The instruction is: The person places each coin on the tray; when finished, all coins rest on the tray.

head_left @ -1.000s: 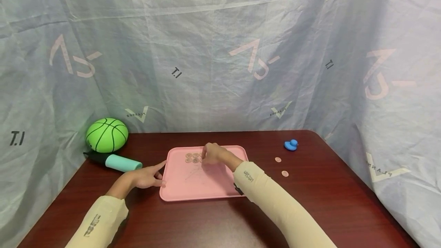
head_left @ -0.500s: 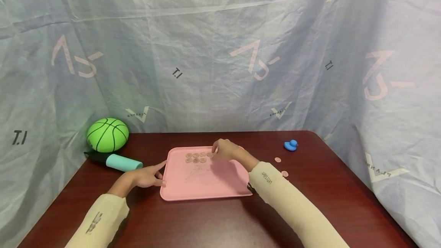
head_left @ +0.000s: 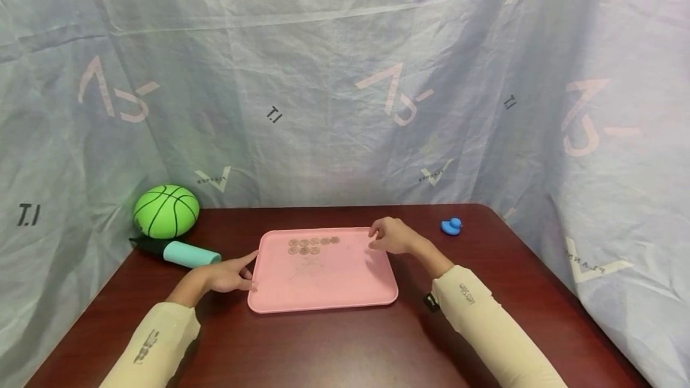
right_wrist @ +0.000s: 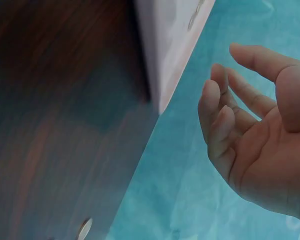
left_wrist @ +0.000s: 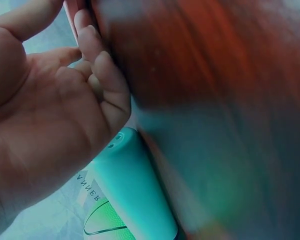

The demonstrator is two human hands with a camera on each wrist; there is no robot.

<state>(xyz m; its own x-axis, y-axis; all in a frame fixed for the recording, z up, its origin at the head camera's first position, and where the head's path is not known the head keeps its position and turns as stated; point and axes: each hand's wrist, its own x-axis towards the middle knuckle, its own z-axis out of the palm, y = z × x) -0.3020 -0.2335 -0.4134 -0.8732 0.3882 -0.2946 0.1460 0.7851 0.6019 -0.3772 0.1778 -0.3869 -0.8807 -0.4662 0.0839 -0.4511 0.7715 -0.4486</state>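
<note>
A pink tray (head_left: 323,280) lies on the dark red table. Flat on its far left part are several round coins (head_left: 315,242) in two rows, the nearer row holding three. My left hand (head_left: 229,275) touches the tray's left edge with spread thumb and fingertips; in the left wrist view its other fingers bend loosely beside the pink rim (left_wrist: 71,17). Over the tray's far right corner is my right hand (head_left: 396,236), fingers loosely bent and nothing between them. The right wrist view shows this hand (right_wrist: 260,125) apart from the tray, and one coin (right_wrist: 84,229) on the table.
A green basketball (head_left: 167,211) sits at the far left. In front of it lies a turquoise cylinder (head_left: 191,254) with a black tapered end, close to my left hand. A blue toy duck (head_left: 451,227) stands at the far right. Grey printed cloth (head_left: 323,106) hangs behind the table.
My right hand has moved right from the coin rows to the tray's corner, letting go of a coin at the far row's end. The far row is longer. My left hand stays put.
</note>
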